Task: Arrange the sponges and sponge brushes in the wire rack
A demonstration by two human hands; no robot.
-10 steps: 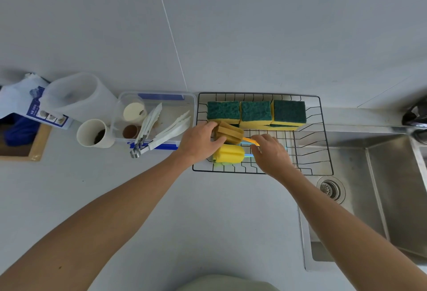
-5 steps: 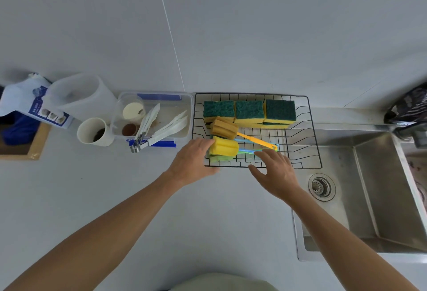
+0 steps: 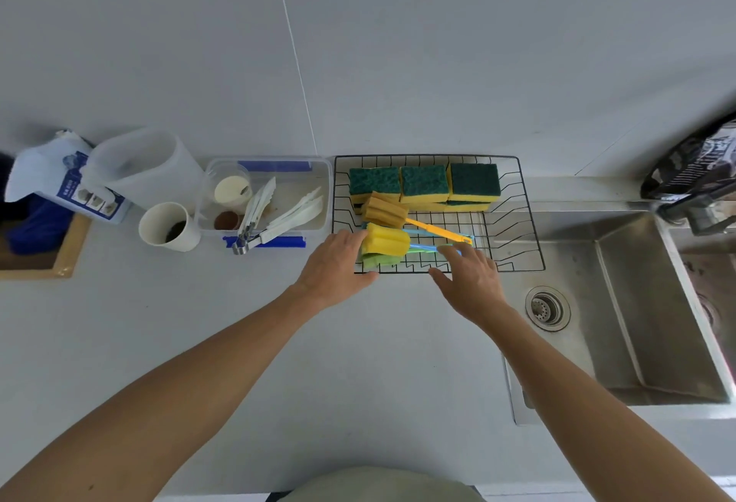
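A black wire rack (image 3: 517, 199) sits against the wall beside the sink. Three green-and-yellow sponges (image 3: 424, 185) line its back, with more beneath them. In front lie a tan sponge brush (image 3: 385, 211) with an orange handle, a bright yellow sponge brush (image 3: 387, 240) and a green one (image 3: 378, 260) partly under it. My left hand (image 3: 338, 262) rests at the rack's front left corner, fingertips touching the yellow brush head, fingers apart. My right hand (image 3: 468, 278) hovers over the front rim by the blue handles, fingers spread, holding nothing.
A clear plastic tub (image 3: 267, 199) with white tongs and small cups stands left of the rack. A white cup (image 3: 167, 227) and a translucent jug (image 3: 139, 167) are further left. The steel sink (image 3: 637, 302) with its drain lies to the right, a tap above it.
Both hands have let go of the sponge brushes and drawn back toward the rack's front edge. The brushes now lie in the rack. The view has shifted slightly right.
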